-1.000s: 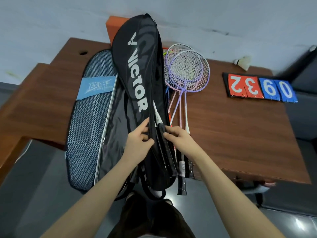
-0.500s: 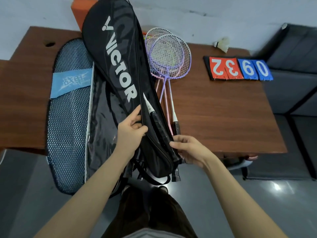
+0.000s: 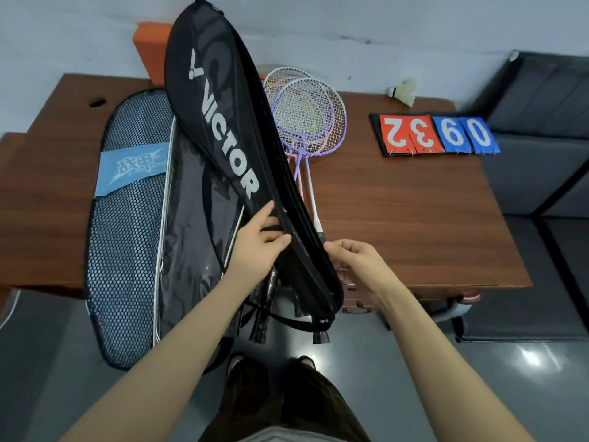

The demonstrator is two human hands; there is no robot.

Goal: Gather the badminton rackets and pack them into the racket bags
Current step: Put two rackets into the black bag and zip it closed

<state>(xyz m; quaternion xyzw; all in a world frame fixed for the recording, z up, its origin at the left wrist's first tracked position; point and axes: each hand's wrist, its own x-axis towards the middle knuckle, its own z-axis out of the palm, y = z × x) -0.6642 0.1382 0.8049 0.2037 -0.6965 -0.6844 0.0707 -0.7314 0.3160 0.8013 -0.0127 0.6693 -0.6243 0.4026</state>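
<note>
A black Victor racket bag (image 3: 223,129) stands tilted over the table's near edge, its opening edge facing right. My left hand (image 3: 259,242) grips the bag's front panel near the lower end. My right hand (image 3: 353,255) pinches the bag's right edge, fingers curled at the seam. Black racket handles (image 3: 261,323) stick out below the bag. Purple and pink rackets (image 3: 306,119) lie on the table (image 3: 414,224) behind the bag, heads toward the wall. A blue mesh racket bag (image 3: 130,224) lies flat at the left, hanging over the table's edge.
A flip scoreboard (image 3: 436,135) showing red and blue digits lies at the back right. A shuttlecock (image 3: 403,92) sits near the wall. An orange box (image 3: 149,46) stands behind the bag. A dark sofa (image 3: 548,122) is at the right. My feet stand below the table edge.
The white-and-black racket handle seen in the bag's opening is now hidden inside. My right hand has moved up the bag's right edge, and the opening looks narrower.
</note>
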